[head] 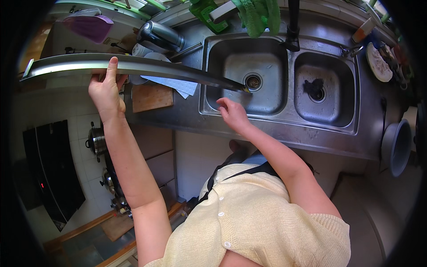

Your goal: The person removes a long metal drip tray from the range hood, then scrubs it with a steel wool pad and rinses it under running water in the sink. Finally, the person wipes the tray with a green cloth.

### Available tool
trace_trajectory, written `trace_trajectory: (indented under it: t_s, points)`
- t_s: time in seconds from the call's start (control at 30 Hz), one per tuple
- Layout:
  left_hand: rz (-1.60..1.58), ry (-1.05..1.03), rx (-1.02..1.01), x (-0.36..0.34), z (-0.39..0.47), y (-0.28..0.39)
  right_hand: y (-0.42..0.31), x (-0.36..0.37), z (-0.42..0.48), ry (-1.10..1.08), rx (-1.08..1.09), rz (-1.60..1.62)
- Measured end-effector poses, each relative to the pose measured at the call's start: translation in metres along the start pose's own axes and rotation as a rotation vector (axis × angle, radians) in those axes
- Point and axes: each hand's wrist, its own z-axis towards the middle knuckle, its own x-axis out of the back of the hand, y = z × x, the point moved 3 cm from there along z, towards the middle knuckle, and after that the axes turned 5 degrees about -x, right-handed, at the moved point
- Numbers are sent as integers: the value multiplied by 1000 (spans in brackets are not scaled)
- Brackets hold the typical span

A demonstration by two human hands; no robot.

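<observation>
My left hand [108, 91] grips a long, narrow metal trough [146, 65], its thumb laid over the near rim. The trough slants rightward, its far end over the left sink basin [233, 60], close to the drain strainer [253, 81]. Above that basin's front rim, my right hand [232, 113] hovers with fingers loosely bent, and nothing shows in it. It is apart from the trough. A dark scouring pad or clump [313, 86] lies partly over the drain of the right basin [337, 103].
A black faucet [293, 36] rises behind the basins, beside a hanging green cloth [260, 16] and a green bottle [208, 15]. On the left are a kettle [161, 35], a wooden board [151, 97] and white paper sheets [173, 84]. A grey basin [397, 147] is at right.
</observation>
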Motion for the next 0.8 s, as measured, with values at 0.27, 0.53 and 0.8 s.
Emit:
trace_trajectory:
  t_s: [0.27, 0.53, 0.8]
  points:
    - [30, 81, 73, 12, 11, -19, 27, -20, 32, -202, -681, 1334]
    - [47, 171, 161, 35, -8, -28, 33, -59, 63, -140, -621, 1799]
    - [14, 236, 194, 59, -42, -31, 48, -72, 57, -59, -587, 1990]
